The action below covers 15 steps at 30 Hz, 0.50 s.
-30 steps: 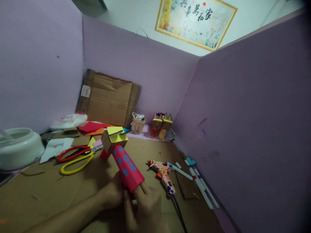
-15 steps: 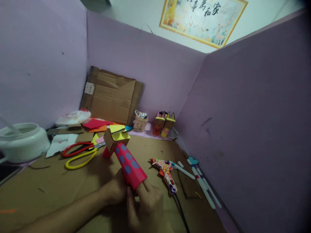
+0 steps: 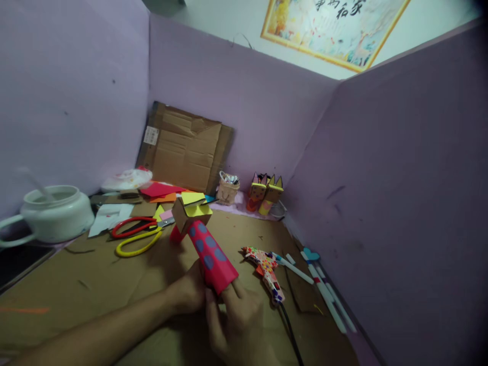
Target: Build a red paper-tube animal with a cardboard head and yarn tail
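Observation:
A paper finger puppet with a red tube body and lavender-blue dots tilts up and away from me. Its folded cardboard head carries yellow paper on top. My right hand has fingertips inside the tube's near end, with the thumb near its lower edge. My left hand is closed against the tube's left side, its fingertips mostly hidden behind it. A small red piece shows under the head. Right of the hands lies a patterned hot glue gun with its cord towards me.
Scissors with red and yellow handles lie at left, near paper scraps. A white pot stands far left. Cardboard sheets, a small burlap bag and two animal puppets are at the back. White sticks lie along the right wall.
The whole scene has shifted right in view, as my head turned slightly left. Both hands keep the same hold on the puppet, with little visible movement.

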### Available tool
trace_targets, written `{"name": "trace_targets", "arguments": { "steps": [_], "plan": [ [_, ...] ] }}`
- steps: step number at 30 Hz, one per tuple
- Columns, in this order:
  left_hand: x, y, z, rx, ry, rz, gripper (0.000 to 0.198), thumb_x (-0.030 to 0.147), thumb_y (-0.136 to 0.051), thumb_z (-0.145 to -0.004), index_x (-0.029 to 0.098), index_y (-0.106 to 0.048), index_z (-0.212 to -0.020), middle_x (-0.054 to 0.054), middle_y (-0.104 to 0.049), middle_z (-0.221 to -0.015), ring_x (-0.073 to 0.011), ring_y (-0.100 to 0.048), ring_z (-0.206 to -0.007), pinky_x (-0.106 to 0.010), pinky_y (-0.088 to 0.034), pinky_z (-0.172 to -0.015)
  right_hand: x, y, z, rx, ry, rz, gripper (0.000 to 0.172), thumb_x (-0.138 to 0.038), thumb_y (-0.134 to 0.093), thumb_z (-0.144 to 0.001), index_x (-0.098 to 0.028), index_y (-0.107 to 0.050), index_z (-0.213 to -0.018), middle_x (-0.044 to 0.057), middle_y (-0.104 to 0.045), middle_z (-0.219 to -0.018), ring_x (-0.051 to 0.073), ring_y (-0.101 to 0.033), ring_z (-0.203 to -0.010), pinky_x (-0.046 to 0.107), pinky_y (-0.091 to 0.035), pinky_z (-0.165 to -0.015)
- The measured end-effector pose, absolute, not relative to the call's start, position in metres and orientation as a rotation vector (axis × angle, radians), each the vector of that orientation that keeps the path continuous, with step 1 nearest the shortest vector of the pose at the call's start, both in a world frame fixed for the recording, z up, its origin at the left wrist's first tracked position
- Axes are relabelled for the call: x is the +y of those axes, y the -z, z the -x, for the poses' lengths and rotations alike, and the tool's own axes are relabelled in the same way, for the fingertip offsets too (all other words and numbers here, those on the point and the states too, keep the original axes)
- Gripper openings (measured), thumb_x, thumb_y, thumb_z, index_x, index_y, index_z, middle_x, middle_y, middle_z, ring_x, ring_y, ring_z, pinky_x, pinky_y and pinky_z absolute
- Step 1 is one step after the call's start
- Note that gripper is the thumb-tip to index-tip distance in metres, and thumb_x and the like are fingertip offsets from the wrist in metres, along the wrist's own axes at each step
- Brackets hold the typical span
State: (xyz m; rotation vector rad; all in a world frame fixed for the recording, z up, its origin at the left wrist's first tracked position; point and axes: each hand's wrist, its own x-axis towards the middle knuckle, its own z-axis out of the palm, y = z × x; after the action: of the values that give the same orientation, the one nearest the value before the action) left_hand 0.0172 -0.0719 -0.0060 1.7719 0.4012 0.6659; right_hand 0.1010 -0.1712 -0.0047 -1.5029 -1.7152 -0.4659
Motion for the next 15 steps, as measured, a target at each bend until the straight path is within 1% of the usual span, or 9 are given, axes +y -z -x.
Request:
{"name": "trace_targets", "arguments": {
  "steps": [2, 4, 8, 11, 15],
  "plan": [
    [-0.072, 0.006, -0.017, 0.334, -0.68, -1.754, 0.012, 0.02, -0.053, -0.058, 0.017, -0.05, -0.07, -0.001, -0.056, -0.067, -0.0148, -0.046, -0.065, -0.026, -0.046, -0.064, -0.172, 0.003, -0.103, -1.73, 0.458, 1.489, 0.014, -0.016, -0.044, -0.081, -0.014, -0.058, -0.085, 0.006, -0.058, -0.063, 0.017, -0.052, -0.047, 0.027, -0.031, -0.043],
    [-0.073, 0.006, -0.019, 0.283, -0.689, -1.751, 0.012, 0.016, -0.053, -0.058, 0.016, -0.05, -0.07, 0.0, -0.055, -0.066, -0.0144, -0.046, -0.064, -0.026, -0.046, -0.062, -0.172, 0.002, -0.107, -1.727, 0.46, 1.443, 0.014, -0.014, -0.044, -0.082, -0.014, -0.058, -0.085, 0.006, -0.059, -0.063, 0.016, -0.053, -0.049, 0.026, -0.033, -0.045],
    [-0.075, 0.001, -0.025, 0.206, -0.716, -1.727, 0.012, 0.014, -0.055, -0.055, 0.017, -0.048, -0.065, 0.002, -0.051, -0.061, -0.0123, -0.044, -0.059, -0.024, -0.045, -0.057, -0.17, -0.001, -0.115, -1.706, 0.469, 1.351, 0.017, -0.012, -0.045, -0.083, -0.014, -0.058, -0.095, 0.005, -0.06, -0.066, 0.015, -0.054, -0.053, 0.026, -0.037, -0.05],
    [-0.074, -0.003, -0.028, 0.196, -0.737, -1.699, 0.012, 0.015, -0.055, -0.056, 0.017, -0.048, -0.065, 0.003, -0.05, -0.06, -0.0115, -0.043, -0.058, -0.024, -0.045, -0.056, -0.167, -0.005, -0.122, -1.73, 0.465, 1.395, 0.018, -0.014, -0.049, -0.082, -0.016, -0.057, -0.099, 0.004, -0.059, -0.066, 0.016, -0.053, -0.054, 0.026, -0.037, -0.05],
    [-0.072, -0.003, -0.031, 0.243, -0.709, -1.686, 0.008, 0.012, -0.053, -0.055, 0.016, -0.05, -0.062, 0.003, -0.051, -0.057, -0.0122, -0.045, -0.058, -0.023, -0.045, -0.053, -0.164, -0.009, -0.132, -1.796, 0.458, 1.465, 0.021, -0.021, -0.056, -0.08, -0.016, -0.056, -0.1, 0.003, -0.06, -0.069, 0.013, -0.049, -0.049, 0.025, -0.035, -0.046]
  ]
}}
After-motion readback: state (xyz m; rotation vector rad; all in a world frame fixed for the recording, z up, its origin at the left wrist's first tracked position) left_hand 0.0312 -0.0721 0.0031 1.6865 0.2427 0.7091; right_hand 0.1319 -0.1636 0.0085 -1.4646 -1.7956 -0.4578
